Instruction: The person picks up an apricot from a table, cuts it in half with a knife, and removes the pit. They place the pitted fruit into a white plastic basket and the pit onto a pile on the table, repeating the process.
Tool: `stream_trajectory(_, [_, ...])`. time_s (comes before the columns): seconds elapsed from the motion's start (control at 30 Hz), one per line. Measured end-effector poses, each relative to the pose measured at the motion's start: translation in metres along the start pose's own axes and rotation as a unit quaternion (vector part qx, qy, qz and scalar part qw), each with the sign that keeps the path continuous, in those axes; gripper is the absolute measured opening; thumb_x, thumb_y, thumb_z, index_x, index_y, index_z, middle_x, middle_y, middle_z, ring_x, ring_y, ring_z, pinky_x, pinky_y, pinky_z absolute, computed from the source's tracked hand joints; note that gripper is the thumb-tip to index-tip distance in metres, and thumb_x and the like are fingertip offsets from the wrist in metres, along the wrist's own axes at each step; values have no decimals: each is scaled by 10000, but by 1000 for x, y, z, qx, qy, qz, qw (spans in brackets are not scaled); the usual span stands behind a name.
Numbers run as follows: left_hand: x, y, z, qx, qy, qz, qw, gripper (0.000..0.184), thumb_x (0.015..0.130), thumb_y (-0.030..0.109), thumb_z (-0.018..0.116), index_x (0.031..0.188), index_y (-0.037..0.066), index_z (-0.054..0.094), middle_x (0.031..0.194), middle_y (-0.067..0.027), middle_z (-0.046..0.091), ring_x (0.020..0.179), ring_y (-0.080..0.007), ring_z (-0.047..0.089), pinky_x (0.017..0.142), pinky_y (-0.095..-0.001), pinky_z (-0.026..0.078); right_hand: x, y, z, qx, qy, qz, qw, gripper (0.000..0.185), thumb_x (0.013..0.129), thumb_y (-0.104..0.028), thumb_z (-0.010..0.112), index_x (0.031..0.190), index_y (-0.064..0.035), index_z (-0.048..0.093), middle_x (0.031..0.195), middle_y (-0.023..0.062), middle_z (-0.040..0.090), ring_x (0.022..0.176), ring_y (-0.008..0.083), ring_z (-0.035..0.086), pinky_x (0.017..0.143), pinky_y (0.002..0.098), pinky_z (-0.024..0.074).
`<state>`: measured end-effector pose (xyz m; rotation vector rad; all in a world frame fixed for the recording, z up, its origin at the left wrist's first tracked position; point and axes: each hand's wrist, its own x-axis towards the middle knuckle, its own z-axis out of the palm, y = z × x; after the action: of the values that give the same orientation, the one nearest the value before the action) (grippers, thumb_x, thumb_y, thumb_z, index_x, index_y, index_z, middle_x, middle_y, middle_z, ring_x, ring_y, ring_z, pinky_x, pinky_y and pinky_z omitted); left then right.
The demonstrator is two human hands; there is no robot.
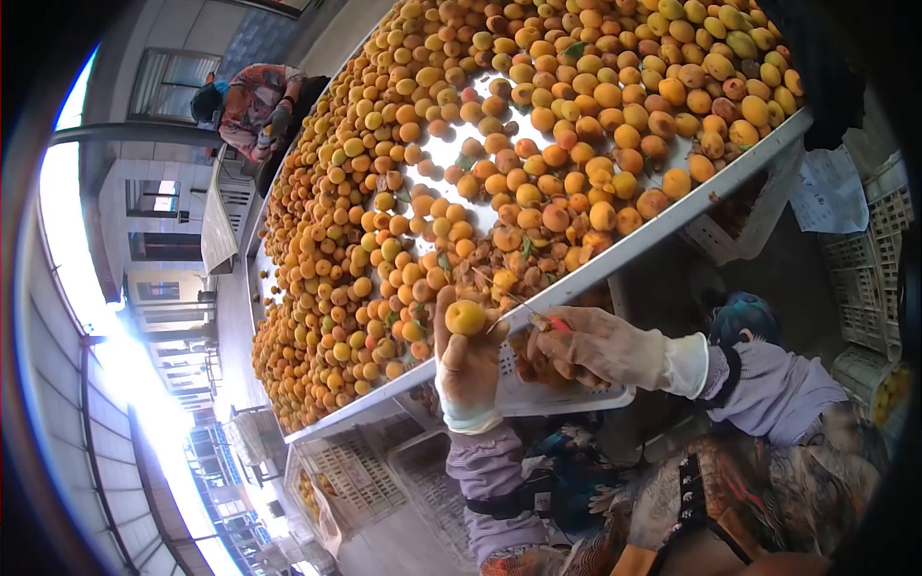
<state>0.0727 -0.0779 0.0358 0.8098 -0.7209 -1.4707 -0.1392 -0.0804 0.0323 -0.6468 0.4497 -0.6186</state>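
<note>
My left hand (pixel 468 370), in a stained glove, is closed around a yellow apricot (pixel 465 318) at the near edge of the sorting table. To its right, my gloved right hand (pixel 615 348) grips a small red-handled knife (pixel 557 325). Its thin metal blade points toward the left hand, and the fingers cover most of the handle. Just beyond both hands lies a heap of brown, torn apricot pieces (pixel 533 259). A white crate (pixel 567 397) with brownish contents sits beneath the right hand, partly hidden by it.
Loose apricots (pixel 336 206) cover much of the metal-rimmed table (pixel 672 213). Another person (pixel 254 108) in patterned clothes is at its far left side. Plastic crates (pixel 346 480) stand below on the left, and more crates (pixel 869 259) are at right. A paper sheet (pixel 831 192) hangs near the table's right corner.
</note>
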Motion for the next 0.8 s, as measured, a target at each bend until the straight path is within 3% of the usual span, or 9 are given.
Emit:
stream_trajectory(0.1, [-24,-16,2,-48,11,12,999,666,845,249,628,1396,51,311,1207,-136,502,1045,-280,542,940,-425,437,-6,4,4,-33,-26,-35,999,286,945,-353,508,993,-71,531,616,-41,493,401,30,401,352,166,318])
stream_trajectory(0.2, [-36,-29,0,-69,3,46,997,654,861,276,624,1386,36,318,1217,-155,498,1047,-289,534,953,-433,420,-9,0,9,-65,-76,9,995,348,936,-413,510,889,-74,575,566,-59,472,393,25,393,340,171,291])
stream_trajectory(0.4, [-43,-33,4,-19,-24,51,998,666,861,292,626,1387,22,318,1261,-174,484,1087,-301,520,951,-440,421,-7,13,6,-110,-119,18,987,386,928,-449,509,868,-78,599,576,-55,467,402,30,399,343,185,300])
stream_trajectory(0.73, [-40,-36,1,-8,-42,51,998,628,879,254,595,1382,-1,321,1262,-176,487,1072,-299,523,947,-426,421,0,14,1,-139,-85,49,985,417,913,-490,508,851,-87,594,578,-63,444,409,30,381,357,187,298])
stream_trajectory(0.8, [-41,-37,1,-9,-34,50,998,621,881,245,590,1380,-7,321,1261,-175,488,1075,-298,521,950,-423,420,1,18,-1,-108,-130,48,984,422,914,-494,505,849,-85,589,579,-62,451,419,28,392,364,186,308])
